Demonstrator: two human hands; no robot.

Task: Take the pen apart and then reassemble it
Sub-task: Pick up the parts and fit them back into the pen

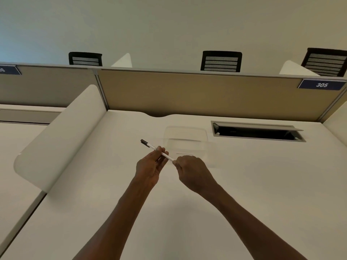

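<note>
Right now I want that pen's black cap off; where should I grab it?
Pinch the black cap from the far left, where it juts free beyond the left hand. The white pen slants toward the right hand, so pull along that line.

Soft, even indoor light fills the scene, moderately bright with a warm cream cast, though the wall (169, 25) turns cooler and bluish toward its upper left corner; no lamp is in view. Shadows are faint and diffuse, only a slight darkening on the desk (244, 184) beneath the forearms and under the curved white divider (62, 136), and there is no harsh glare. The wide-angle lens bends straight lines, so the partition (187, 91) tilts and bows near the edges, and the whole picture is slightly soft, with fine detail smeared.
</note>
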